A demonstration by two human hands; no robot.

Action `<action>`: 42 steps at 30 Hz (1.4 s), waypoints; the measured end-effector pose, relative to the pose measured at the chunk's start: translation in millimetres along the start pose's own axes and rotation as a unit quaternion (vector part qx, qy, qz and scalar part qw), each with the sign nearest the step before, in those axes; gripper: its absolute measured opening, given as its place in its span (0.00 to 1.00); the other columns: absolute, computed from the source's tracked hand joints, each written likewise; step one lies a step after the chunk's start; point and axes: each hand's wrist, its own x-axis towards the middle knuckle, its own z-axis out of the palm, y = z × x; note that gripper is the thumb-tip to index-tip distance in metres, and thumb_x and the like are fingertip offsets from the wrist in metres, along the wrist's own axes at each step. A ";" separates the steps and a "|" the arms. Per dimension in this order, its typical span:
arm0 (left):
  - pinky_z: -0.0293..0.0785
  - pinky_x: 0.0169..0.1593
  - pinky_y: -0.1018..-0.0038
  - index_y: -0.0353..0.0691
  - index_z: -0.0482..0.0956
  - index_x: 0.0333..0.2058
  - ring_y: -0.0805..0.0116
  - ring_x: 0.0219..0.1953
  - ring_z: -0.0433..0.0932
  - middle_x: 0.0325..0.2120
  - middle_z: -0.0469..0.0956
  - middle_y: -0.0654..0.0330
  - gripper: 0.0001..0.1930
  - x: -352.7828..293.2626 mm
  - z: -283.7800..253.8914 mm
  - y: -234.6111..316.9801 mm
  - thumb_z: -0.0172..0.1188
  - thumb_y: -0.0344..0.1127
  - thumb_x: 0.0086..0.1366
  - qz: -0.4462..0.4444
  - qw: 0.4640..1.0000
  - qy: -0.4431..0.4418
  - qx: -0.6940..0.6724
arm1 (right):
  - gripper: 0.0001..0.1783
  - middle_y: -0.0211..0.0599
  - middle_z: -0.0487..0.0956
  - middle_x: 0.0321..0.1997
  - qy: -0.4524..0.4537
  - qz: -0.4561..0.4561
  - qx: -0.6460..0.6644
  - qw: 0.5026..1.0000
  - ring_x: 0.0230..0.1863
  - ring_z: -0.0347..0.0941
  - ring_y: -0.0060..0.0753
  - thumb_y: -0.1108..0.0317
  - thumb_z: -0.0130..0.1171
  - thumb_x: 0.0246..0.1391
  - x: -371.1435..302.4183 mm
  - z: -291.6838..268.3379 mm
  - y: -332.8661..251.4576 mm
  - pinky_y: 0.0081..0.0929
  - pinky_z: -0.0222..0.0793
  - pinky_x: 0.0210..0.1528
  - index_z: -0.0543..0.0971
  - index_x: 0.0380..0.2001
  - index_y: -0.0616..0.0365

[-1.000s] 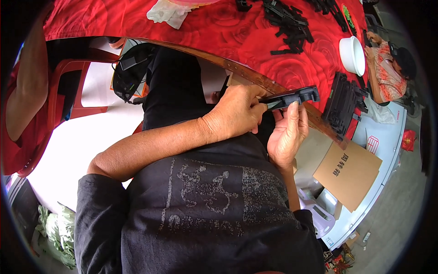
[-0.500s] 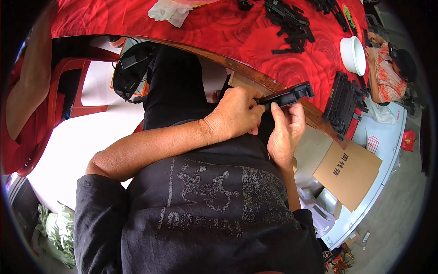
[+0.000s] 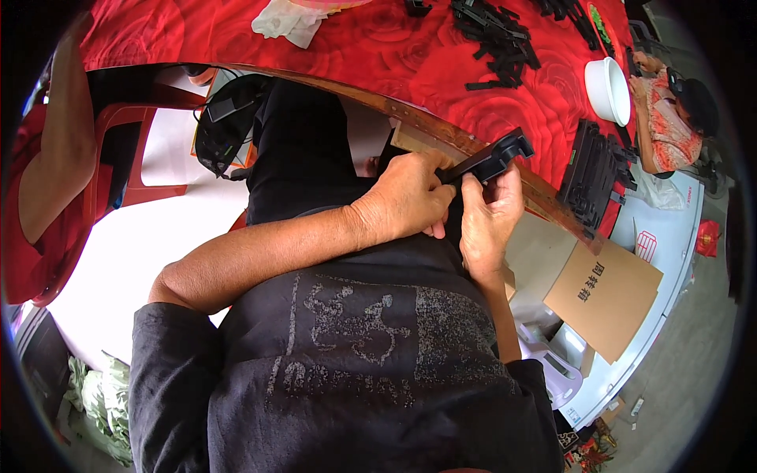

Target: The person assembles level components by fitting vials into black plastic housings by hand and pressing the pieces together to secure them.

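A long black plastic part (image 3: 490, 162) with a notched, hooked far end is held above my lap, near the table's edge. My left hand (image 3: 404, 193) is closed round its near end, which the fingers partly hide. From below, my right hand (image 3: 490, 217) pinches the part's wider middle between thumb and fingers. The part slants up to the right. On the red tablecloth (image 3: 378, 47) beyond lie a loose heap of black plastic pieces (image 3: 505, 47) and, at the right edge, a row of similar black parts (image 3: 590, 177).
A white bowl (image 3: 601, 94) and crumpled white plastic (image 3: 288, 24) are on the table. Cardboard (image 3: 603, 303) and a lilac device (image 3: 556, 377) sit at the lower right. A black bag (image 3: 225, 130) is below the table. People sit at left (image 3: 59, 158) and far right (image 3: 672, 130).
The far end of the black part has swung a little up and to the left. My right hand has shifted slightly left with it; my left hand keeps its hold almost unmoved.
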 end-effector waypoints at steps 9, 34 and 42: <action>0.72 0.29 0.67 0.31 0.80 0.43 0.69 0.23 0.76 0.20 0.77 0.57 0.18 14.2 -17.1 -6.8 0.65 0.37 0.58 0.124 0.949 0.052 0.284 | 0.22 0.27 0.75 0.38 -0.055 0.025 -0.005 0.998 0.38 0.71 0.15 0.85 0.55 0.49 25.6 -13.0 6.3 0.16 0.69 0.40 0.72 0.51 0.65; 0.77 0.36 0.72 0.29 0.77 0.46 0.69 0.30 0.78 0.27 0.79 0.55 0.23 12.4 -12.9 -2.8 0.69 0.38 0.55 0.112 0.960 0.055 0.249 | 0.21 0.40 0.78 0.54 -0.152 0.251 0.266 0.918 0.55 0.74 0.33 0.61 0.48 0.69 12.1 -18.5 14.7 0.33 0.68 0.60 0.74 0.56 0.65; 0.75 0.50 0.61 0.33 0.68 0.57 0.51 0.50 0.75 0.51 0.71 0.46 0.35 -1.0 -11.1 12.6 0.70 0.33 0.50 0.344 0.812 0.198 0.427 | 0.18 0.38 0.79 0.45 -0.133 0.238 0.263 0.926 0.45 0.76 0.27 0.61 0.50 0.69 4.6 -6.5 -9.7 0.30 0.72 0.56 0.74 0.52 0.65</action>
